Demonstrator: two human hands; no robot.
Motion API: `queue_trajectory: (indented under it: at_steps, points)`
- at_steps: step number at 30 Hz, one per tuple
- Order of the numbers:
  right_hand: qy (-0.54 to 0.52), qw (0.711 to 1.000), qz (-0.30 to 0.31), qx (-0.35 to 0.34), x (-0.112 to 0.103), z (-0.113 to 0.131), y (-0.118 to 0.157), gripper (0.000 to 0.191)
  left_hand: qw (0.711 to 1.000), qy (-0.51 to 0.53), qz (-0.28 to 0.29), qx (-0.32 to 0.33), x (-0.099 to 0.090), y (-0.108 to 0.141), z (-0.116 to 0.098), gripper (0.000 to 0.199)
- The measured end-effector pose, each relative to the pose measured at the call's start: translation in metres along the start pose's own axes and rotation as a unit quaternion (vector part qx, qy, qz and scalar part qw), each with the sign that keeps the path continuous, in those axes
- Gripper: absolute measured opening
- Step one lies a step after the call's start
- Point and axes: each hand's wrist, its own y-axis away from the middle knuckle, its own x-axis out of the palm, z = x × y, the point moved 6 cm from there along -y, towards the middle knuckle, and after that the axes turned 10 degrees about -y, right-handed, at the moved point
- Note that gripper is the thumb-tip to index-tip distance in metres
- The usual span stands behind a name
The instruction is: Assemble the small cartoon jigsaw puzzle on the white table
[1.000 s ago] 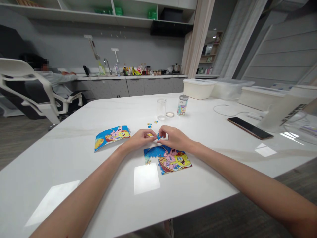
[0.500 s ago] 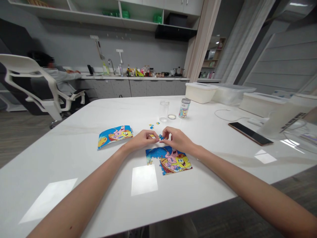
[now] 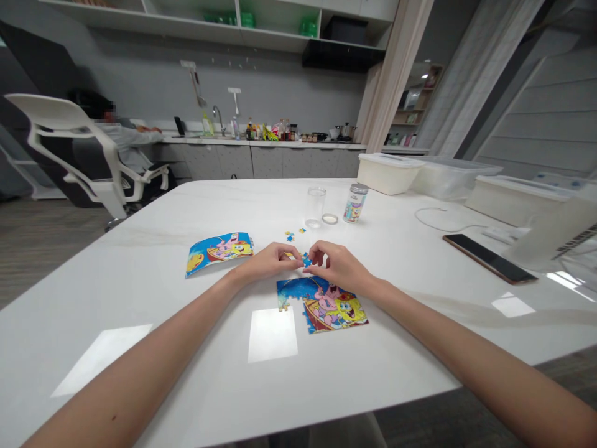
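My left hand [image 3: 276,259] is closed, its thumb and forefinger pinching a small blue jigsaw piece [image 3: 306,261]. From the other side my right hand [image 3: 336,264] has curled fingers at the same blue cluster; whether it is one piece or two joined is too small to tell. Just below my hands lies a partly assembled jigsaw puzzle [image 3: 345,309] with a pink and a yellow cartoon figure, a gap at its lower left. A curved picture sheet [image 3: 219,250] with the same scene lies left of my left hand. Several loose jigsaw pieces [image 3: 290,236] rest beyond my fingers.
Behind the pieces stand an open clear jar [image 3: 315,208], a round lid [image 3: 330,219] and a printed canister [image 3: 355,203]. A phone [image 3: 489,257] and lidded storage boxes [image 3: 389,174] are on the right. A person sits in a white chair [image 3: 69,137] at the far left.
The view has shifted slightly. My right thumb and fingers have spread a little apart around the blue piece, and more of it shows. The assembled puzzle stays in place.
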Motion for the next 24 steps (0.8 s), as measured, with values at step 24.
queue_trajectory:
  at_steps: [24]
  points:
    - [0.010, 0.999, 0.036, -0.004, 0.007, 0.009, 0.005, 0.013, 1.000, 0.011, 0.007, -0.018, -0.001, 0.005, -0.007, 0.018]
